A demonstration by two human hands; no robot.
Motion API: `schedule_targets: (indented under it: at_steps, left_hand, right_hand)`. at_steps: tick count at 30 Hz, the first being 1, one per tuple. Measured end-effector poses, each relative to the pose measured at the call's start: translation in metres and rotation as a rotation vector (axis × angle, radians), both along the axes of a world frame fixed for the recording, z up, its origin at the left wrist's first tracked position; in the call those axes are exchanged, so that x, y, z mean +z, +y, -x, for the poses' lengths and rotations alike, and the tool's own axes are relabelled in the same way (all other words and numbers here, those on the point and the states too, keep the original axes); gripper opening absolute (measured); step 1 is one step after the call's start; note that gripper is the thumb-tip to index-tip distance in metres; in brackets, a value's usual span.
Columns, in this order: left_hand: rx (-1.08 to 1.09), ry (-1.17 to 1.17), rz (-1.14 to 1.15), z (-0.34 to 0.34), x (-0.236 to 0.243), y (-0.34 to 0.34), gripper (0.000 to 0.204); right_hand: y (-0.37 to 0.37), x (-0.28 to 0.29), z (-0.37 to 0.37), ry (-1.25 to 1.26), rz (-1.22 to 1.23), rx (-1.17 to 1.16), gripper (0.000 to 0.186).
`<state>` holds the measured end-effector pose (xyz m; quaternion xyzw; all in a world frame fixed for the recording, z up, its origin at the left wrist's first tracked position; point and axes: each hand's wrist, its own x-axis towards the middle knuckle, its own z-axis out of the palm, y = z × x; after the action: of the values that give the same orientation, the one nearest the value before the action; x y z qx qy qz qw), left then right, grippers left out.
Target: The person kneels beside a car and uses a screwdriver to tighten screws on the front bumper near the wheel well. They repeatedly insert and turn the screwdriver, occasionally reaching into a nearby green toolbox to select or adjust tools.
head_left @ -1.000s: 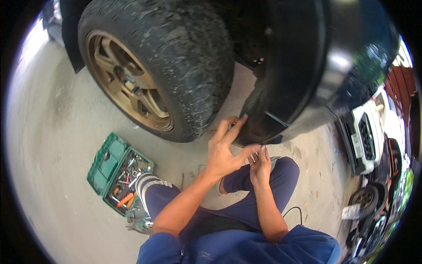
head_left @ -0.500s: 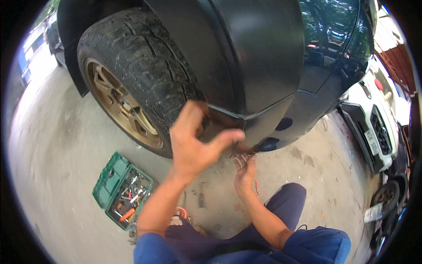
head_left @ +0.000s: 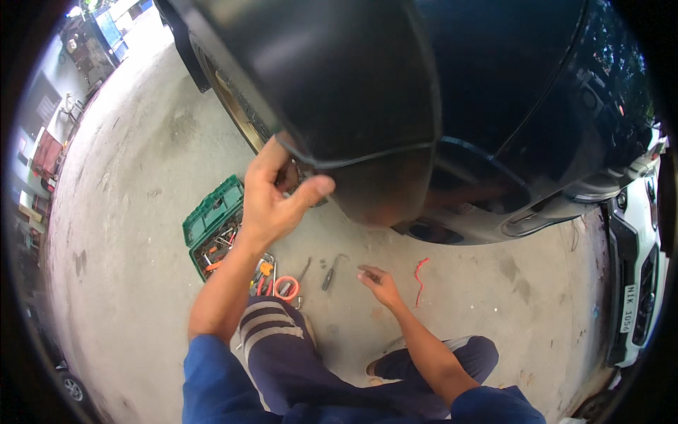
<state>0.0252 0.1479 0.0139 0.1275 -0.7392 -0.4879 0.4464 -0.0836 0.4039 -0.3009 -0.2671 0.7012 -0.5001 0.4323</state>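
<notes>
My left hand (head_left: 272,201) grips the lower corner of the car's dark bumper (head_left: 371,180), by the wheel arch. Its fingers curl behind the edge, partly hidden, and the thumb lies at the panel's front. Below the bumper, my right hand (head_left: 381,286) is over the concrete, empty, with fingers stretched out to the left. Nearest to it is a hooked pick tool (head_left: 329,277) with a dark handle, lying on the floor. Part of the bronze wheel (head_left: 240,113) shows behind the panel.
An open green toolbox (head_left: 215,210) full of hand tools sits left of my left forearm. Pliers, an orange ring-shaped thing (head_left: 287,287) and other tools lie by my knee. A red cord (head_left: 421,279) is on the floor at right. A white car (head_left: 635,283) stands at far right.
My right hand has come away from the underside of the bumper and moved down over the floor. My left hand stays at the bumper corner. The view has shifted, hiding most of the tyre.
</notes>
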Motion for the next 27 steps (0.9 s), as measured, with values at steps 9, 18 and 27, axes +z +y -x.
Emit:
schedule_targets:
  at_steps: [9,18,27]
  left_hand:
    - [0.162,-0.002,-0.344,0.008,0.013,0.044,0.055]
    - [0.592,0.051,-0.202,0.042,0.021,0.101,0.091]
    - [0.551,-0.115,-0.014,0.018,0.021,0.088,0.083]
  right_hand:
    - [0.067,0.046,0.021,0.064,-0.097,0.128,0.050]
    - [0.006,0.011,0.027,0.331,0.113,0.415,0.054]
    - [-0.001,-0.039,0.026,0.314,-0.053,0.661,0.060]
